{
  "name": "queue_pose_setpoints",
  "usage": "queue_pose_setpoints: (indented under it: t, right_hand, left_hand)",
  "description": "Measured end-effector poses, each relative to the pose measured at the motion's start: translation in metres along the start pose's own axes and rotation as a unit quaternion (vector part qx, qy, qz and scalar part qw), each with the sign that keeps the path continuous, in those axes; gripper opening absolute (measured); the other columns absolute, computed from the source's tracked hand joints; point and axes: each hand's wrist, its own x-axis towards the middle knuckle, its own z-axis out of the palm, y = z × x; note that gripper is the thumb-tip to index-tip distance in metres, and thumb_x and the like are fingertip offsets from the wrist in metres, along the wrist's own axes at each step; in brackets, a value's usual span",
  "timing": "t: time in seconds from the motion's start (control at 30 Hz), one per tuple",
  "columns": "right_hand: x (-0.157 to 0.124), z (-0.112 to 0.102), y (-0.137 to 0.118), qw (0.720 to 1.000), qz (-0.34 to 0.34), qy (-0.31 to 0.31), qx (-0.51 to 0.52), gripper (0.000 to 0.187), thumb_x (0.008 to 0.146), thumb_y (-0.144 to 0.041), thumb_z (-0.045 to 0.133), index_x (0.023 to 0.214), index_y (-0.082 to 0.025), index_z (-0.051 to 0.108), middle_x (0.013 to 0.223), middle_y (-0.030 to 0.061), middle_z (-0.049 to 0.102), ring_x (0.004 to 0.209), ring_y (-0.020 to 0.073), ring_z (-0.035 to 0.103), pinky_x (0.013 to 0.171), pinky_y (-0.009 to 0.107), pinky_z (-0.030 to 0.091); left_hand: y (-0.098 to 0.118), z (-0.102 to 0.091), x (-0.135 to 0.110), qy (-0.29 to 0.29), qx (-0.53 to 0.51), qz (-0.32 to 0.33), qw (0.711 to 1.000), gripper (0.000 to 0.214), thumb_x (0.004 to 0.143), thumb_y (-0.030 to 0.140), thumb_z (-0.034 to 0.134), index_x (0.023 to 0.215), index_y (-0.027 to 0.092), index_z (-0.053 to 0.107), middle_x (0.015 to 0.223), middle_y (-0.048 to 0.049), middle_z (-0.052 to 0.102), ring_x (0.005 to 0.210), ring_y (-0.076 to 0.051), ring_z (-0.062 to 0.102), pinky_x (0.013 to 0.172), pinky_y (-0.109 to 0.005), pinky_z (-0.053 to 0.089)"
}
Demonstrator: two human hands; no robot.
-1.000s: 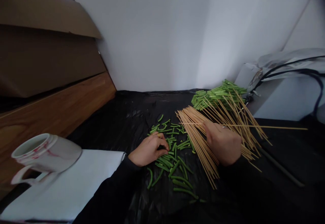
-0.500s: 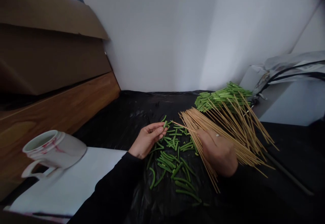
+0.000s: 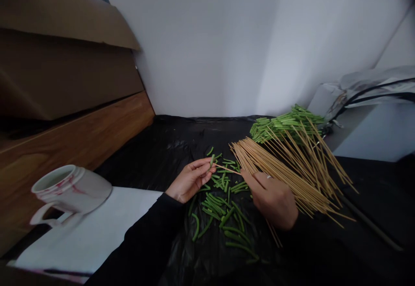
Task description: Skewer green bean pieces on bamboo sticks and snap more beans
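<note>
My left hand pinches a short green bean piece between thumb and fingers, held just above the black sheet. My right hand grips a single bamboo skewer, whose tip touches the bean piece. Between and below the hands, several cut green bean pieces lie scattered. A loose pile of bamboo skewers fans out under and behind my right hand.
A stack of skewered or longer green beans lies at the back right. A white mug stands on white paper at the left. Wooden boards run along the left. Black plastic sheet covers the table. Cables and a bag sit far right.
My left hand lifted a bean piece from the scattered pieces. My right hand swung its skewer round from pointing right, so that its tip now meets the bean.
</note>
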Motion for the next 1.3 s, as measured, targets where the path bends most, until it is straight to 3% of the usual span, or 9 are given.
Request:
queue_pose_setpoints:
  t: [0.8, 1.3]
  right_hand:
    - [-0.0021, 0.0016, -0.0027, 1.000, 0.013, -0.022, 0.009, 0.036, 0.087, -0.005, 0.044, 0.116, -0.012, 0.063, 0.073, 0.0024, 0.060, 0.056, 0.0140, 0.047, 0.055, 0.032, 0.028]
    - [-0.0054, 0.0088, -0.0089, 0.991, 0.062, -0.096, 0.066, 0.026, 0.090, -0.008, 0.044, 0.103, -0.014, 0.065, 0.072, 0.0022, 0.062, 0.060, 0.0136, 0.057, 0.057, 0.029, 0.034]
  left_hand:
    - [-0.0014, -0.0003, 0.0012, 0.019, 0.002, -0.002, 1.000, 0.015, 0.079, 0.002, 0.066, 0.091, 0.008, 0.074, 0.084, -0.0093, 0.073, 0.070, -0.010, 0.068, 0.062, -0.014, 0.054]
    - [-0.0086, -0.0003, 0.0021, 0.029, 0.019, -0.018, 0.999, 0.014, 0.073, 0.004, 0.074, 0.085, 0.008, 0.074, 0.081, -0.0095, 0.073, 0.069, -0.011, 0.068, 0.061, -0.014, 0.054]
